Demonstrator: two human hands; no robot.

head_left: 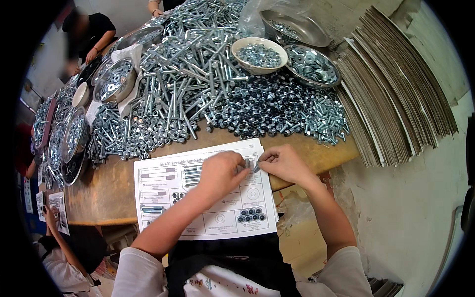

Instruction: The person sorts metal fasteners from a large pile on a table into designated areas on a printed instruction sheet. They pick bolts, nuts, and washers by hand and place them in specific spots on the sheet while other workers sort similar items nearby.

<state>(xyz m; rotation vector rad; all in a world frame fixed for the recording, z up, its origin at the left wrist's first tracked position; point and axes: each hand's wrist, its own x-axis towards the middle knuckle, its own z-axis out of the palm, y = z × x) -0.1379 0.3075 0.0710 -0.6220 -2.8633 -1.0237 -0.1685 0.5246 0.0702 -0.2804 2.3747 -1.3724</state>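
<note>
A printed parts sheet (232, 230) with outlined boxes lies at the table's front edge, on top of more paper. Over its upper right box both hands come close together. My right hand (283, 162) pinches a small short bolt (256, 168) at its fingertips. My left hand (222, 171) is closed, thumb against curled fingers, and what it may hold is hidden. Long bolts (192, 174) lie side by side in one box, partly behind my left hand. Other bolts (152, 209) rest at the sheet's left. Dark-centred nuts (251, 215) sit in rows at the lower right; a few nuts (178, 197) show beside my left forearm.
Beyond the sheet spread heaps of long bolts (188, 74), nuts (262, 109) and short bolts (326, 116). A white bowl (237, 54) and metal bowls (338, 81) hold washers. Cardboard sheets (396, 94) are stacked at the right. Other people (94, 34) work along the left side.
</note>
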